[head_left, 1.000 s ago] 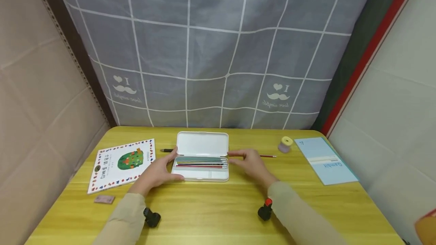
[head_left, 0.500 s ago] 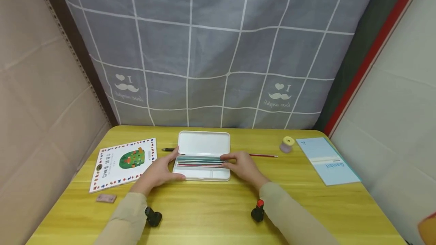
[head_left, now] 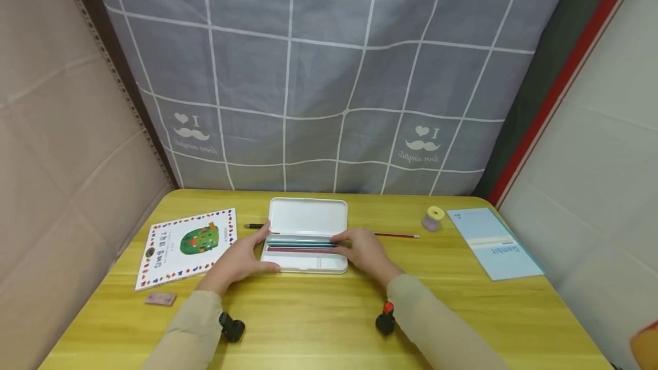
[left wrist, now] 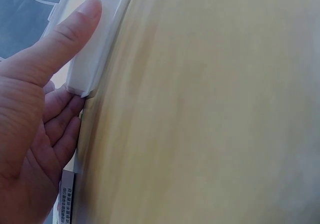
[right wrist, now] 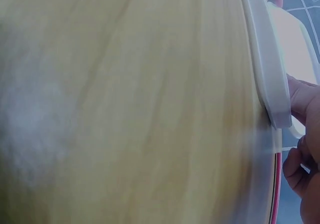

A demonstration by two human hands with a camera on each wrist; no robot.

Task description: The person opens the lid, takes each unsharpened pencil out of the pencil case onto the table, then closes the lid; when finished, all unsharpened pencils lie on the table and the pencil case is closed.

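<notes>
An open white pencil case [head_left: 308,216] lies on the table, its lid tipped back. Several pencils [head_left: 298,248] lie lengthwise in its tray. My left hand [head_left: 239,260] grips the case's left end, with the thumb along the front corner and fingers at the side; in the left wrist view the thumb [left wrist: 80,26] lies over the white edge. Over the tray's right end, my right hand [head_left: 366,250] has index finger and thumb bent round the pencil ends, which it hides. The right wrist view catches only part of that hand [right wrist: 306,103] beside the case's corner.
A black pen [head_left: 254,226] and a red pencil [head_left: 397,235] lie on either side of the case. Left are a picture book [head_left: 187,247] and a pink eraser [head_left: 160,299]. Right stand a yellow-topped small container [head_left: 433,218] and a light-blue Gambit notebook [head_left: 493,241].
My right hand has moved left from beside the case's right edge onto the pencil ends inside. The pencils now look blurred and closer together. My left hand keeps its grip on the case.
</notes>
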